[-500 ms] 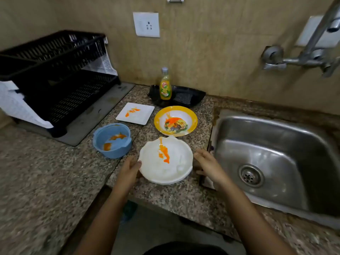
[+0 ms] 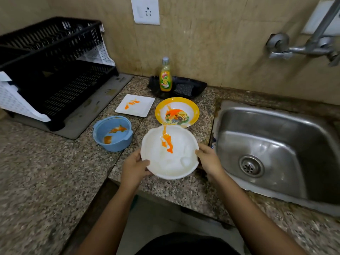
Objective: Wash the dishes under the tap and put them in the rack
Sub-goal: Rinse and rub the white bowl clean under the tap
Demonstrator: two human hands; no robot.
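Note:
A round white plate (image 2: pixel 173 162) smeared with orange sauce sits at the counter's front edge. My left hand (image 2: pixel 134 168) grips its left rim, thumb on top. My right hand (image 2: pixel 208 160) holds its right rim. Behind it stand a yellow-rimmed bowl (image 2: pixel 193 107), a square white plate (image 2: pixel 143 109) and a blue bowl (image 2: pixel 114 142), all stained orange. The steel sink (image 2: pixel 276 144) lies to the right, with the tap (image 2: pixel 301 46) on the wall above it. A black two-tier dish rack (image 2: pixel 49 70) stands at the left.
A yellow dish-soap bottle (image 2: pixel 165 76) stands in a black tray (image 2: pixel 195 87) with a scrubber by the wall. The rack sits on a grey drain mat (image 2: pixel 92 115). A wall socket (image 2: pixel 146 11) is above. The granite counter (image 2: pixel 36 172) extends left.
Both hands have closed on the white plate's rim; before, they were just reaching its sides. The plate now sits slightly tilted toward me.

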